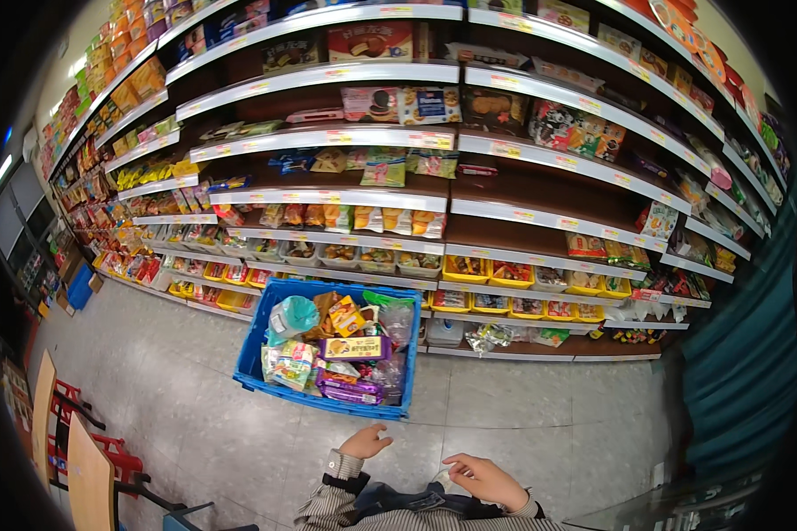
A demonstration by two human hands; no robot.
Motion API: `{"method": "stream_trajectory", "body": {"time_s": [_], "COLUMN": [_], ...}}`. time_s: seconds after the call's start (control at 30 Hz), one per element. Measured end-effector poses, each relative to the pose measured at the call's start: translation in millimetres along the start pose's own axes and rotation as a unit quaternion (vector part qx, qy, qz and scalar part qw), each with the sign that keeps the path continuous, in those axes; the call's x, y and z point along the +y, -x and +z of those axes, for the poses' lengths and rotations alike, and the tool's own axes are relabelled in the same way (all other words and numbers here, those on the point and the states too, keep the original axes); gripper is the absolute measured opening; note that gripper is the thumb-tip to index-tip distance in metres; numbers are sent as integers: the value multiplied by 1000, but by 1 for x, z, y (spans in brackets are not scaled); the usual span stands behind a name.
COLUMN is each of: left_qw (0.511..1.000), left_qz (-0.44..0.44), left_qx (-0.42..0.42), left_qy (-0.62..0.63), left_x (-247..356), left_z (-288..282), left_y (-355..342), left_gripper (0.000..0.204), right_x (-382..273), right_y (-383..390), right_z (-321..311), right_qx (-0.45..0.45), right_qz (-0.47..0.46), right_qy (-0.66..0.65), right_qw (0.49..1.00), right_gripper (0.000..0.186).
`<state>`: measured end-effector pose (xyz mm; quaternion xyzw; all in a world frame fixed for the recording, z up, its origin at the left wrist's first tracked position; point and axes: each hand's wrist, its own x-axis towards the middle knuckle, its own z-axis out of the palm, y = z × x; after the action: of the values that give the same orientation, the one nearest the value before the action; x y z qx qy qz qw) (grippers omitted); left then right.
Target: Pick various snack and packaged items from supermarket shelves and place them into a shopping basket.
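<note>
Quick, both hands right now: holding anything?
Left hand: open, empty, nearest the blue crate.
Right hand: loosely curled, holding nothing visible.

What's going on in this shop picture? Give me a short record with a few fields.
Place: shop aisle with snack shelves
Crate: blue plastic crate on the floor, heaped with snack packets
Left hand: left hand empty, fingers spread, nearest the crate
Right hand: right hand empty, loosely curled
Sleeves: striped
Lower left: wooden boards on a red frame
</note>
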<state>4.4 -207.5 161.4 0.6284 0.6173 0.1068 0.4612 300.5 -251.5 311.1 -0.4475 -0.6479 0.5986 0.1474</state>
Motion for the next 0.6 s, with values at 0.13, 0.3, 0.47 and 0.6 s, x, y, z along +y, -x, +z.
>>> {"method": "stream_trajectory", "body": {"time_s": [0.13, 0.3, 0.47, 0.6], "left_qw": [997, 988, 978, 974], "left_qz": [-73, -150, -206, -226], "left_qx": [27, 34, 36, 11], "left_qy": [-22, 15, 9, 11], "left_x": [-71, -136, -209, -223], "left_z": [-28, -70, -99, -122], "left_y": [54, 115, 158, 164], "left_gripper": [61, 61, 64, 63], "right_x": [-22, -50, -70, -86], "right_y": [-46, -103, -145, -159], "right_z": [51, 121, 184, 199], "right_qx": [-45, -124, -170, -181], "right_qz": [-3, -37, -79, -83], "right_qy": [-10, 41, 40, 22], "right_qw": [999, 991, 982, 980], "right_gripper": [30, 32, 32, 32]}}
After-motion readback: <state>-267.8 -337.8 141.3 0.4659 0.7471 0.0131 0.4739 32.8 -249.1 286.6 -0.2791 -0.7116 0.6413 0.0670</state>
